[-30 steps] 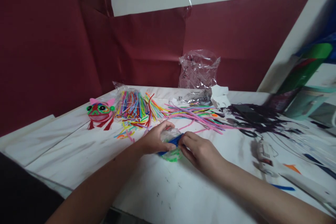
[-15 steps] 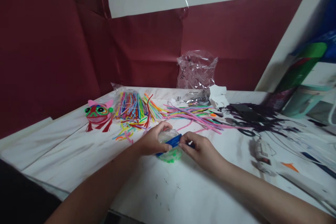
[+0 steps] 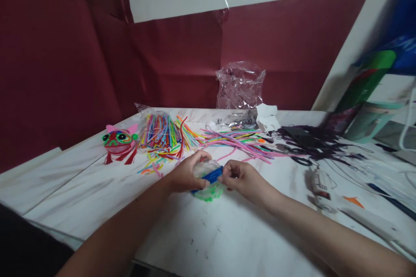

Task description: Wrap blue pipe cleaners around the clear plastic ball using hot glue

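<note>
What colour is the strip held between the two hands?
The strip is blue; the head view shows it best.

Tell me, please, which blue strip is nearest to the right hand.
The bright strip in the left hand, its end at the right hand's fingers; the darker strip lies apart, far right.
</note>
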Demonstrator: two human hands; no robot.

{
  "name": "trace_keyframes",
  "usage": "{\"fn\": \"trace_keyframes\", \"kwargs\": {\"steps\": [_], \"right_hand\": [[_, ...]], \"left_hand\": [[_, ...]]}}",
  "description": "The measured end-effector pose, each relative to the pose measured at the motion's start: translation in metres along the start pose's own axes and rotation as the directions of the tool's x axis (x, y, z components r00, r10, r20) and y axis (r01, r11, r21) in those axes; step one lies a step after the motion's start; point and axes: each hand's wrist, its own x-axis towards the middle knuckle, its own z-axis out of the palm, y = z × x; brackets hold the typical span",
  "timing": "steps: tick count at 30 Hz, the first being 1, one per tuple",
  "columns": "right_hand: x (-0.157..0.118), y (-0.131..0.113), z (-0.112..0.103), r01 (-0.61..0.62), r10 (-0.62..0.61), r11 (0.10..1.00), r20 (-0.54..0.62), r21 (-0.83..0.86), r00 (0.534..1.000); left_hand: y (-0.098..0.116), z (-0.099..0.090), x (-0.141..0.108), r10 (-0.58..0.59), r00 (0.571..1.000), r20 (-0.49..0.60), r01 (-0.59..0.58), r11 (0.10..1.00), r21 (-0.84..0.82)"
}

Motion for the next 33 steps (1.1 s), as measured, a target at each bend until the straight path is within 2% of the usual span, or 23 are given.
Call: {"fn": "trace_keyframes", "kwargs": {"steps": [9,14,23,31,33], "right_hand": [[0.003,0.005,0.002,-0.004,0.004,0.998,0.002,0.066,1.0],[0.003,0.004,0.001,-0.003,0.002,0.997,0.006,0.073,1.0],[0.001,0.003,0.004,0.015,-0.015,1.0,-0.009,0.014,1.0],[0.0,0.004,0.006,0.064,-0.068,0.996,-0.07,-0.065,0.995],[0.001,0.004,0.006,0.075,-0.079,0.995,-0.074,-0.062,0.994]], "left_hand": [[-0.002,-0.002,-0.001,0.011,0.999,0.052,-0.008,0.998,-0.061],[0.007,-0.003,-0.002,-0.047,0.993,0.104,0.054,0.996,-0.069],[0.007,-0.002,-0.002,-0.035,0.998,0.051,0.036,0.999,-0.029],[0.013,0.003,-0.003,-0.015,1.0,-0.02,0.015,1.0,0.007],[0.013,0.001,-0.003,-0.02,1.0,0.001,0.02,1.0,-0.015]]}}
